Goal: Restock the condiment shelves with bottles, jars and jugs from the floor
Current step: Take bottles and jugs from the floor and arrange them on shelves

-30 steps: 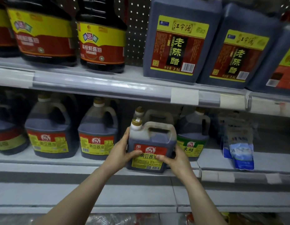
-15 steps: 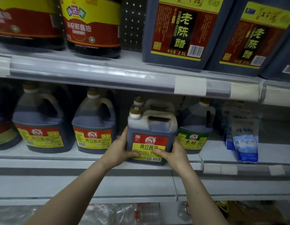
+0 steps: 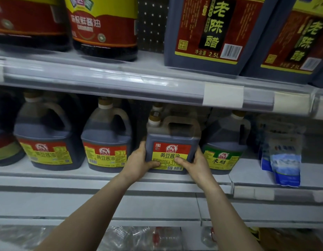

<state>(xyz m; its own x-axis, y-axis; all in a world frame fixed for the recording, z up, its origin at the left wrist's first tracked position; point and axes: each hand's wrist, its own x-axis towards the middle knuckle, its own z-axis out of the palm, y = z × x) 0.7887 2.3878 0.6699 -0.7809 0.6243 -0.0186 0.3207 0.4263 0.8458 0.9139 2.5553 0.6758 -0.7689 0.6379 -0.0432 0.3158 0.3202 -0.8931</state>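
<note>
A dark soy sauce jug (image 3: pixel 172 140) with a red and yellow label and a top handle stands on the middle shelf (image 3: pixel 110 176), near its front edge. My left hand (image 3: pixel 139 161) grips the jug's lower left corner, thumb across the label. My right hand (image 3: pixel 195 164) grips its lower right corner, thumb on the label too. Behind this jug the cap of another jug (image 3: pixel 158 105) peeks out.
Two like soy sauce jugs (image 3: pixel 106 140) (image 3: pixel 44 138) stand to the left, a green-label vinegar jug (image 3: pixel 225 147) right beside the held one, blue pouches (image 3: pixel 283 158) farther right. Large vinegar jugs (image 3: pixel 207 33) and soy bottles (image 3: pixel 104 28) fill the upper shelf. Clear bottles (image 3: pixel 139 236) lie below.
Both hands have pushed the jug further back onto the middle shelf, and the view has moved closer to the shelves.
</note>
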